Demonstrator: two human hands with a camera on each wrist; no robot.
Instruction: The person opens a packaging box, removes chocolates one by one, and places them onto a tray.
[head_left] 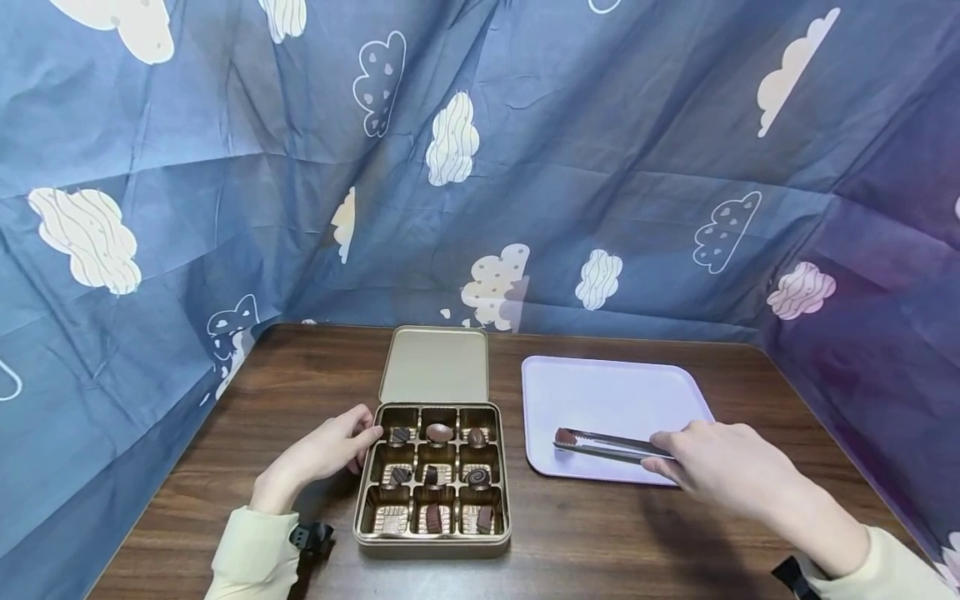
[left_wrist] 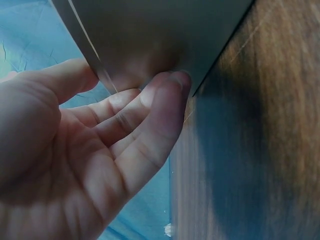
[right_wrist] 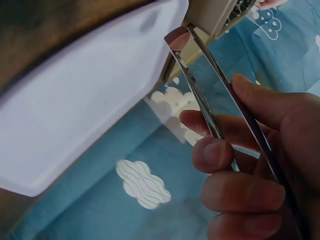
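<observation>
My right hand holds metal tongs, thumb on one arm and fingers on the other. Pinched between the toothed tips is a small brown chocolate, held over the near left part of a pale lilac tray. My left hand touches the left side of a gold chocolate tin; in the left wrist view its fingertips rest against the smooth side wall and the thumb lies at the upper edge. Chocolates of differing shapes sit in the tin's compartments; the near left one shows bare gold liner.
The tin's lid lies opened back behind it, left of the tray. Everything stands on a dark wooden table. A blue cloth with cloud prints hangs along the back and sides.
</observation>
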